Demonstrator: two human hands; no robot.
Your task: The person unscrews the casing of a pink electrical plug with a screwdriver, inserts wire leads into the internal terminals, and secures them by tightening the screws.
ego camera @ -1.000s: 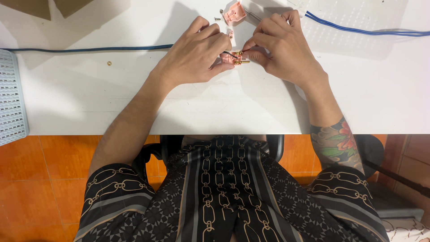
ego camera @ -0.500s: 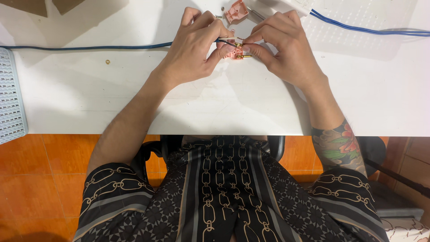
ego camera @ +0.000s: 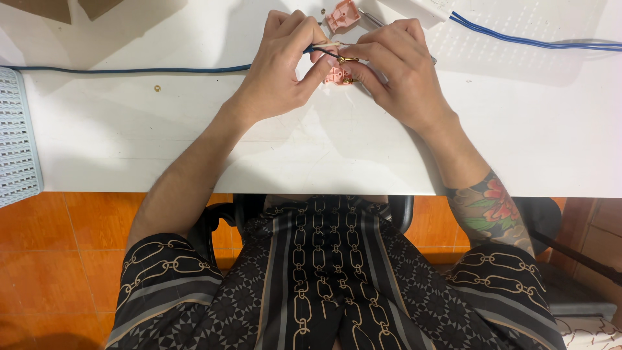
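Hands meet over the far edge of the white surface [ego camera: 324,149], close together, working one small pink part [ego camera: 335,76] between them. The left hand [ego camera: 282,65] pinches the end of a dark blue cable [ego camera: 129,69] that runs off along the surface to the left, its fingers closed tight so the thin wire tip stays steady. The right hand [ego camera: 395,74] is closed on the pink part with a brass clip [ego camera: 347,59] at its top, thumb underneath and fingers curled over, holding it up just off the surface where the wire can meet it. Just beyond the fingers lies a second pink part [ego camera: 341,14], within easy reach. More blue wires [ego camera: 531,43] trail off to the right from a white box [ego camera: 421,6] at the far edge. A grey mesh tray [ego camera: 16,136] sits at the left end, well apart.
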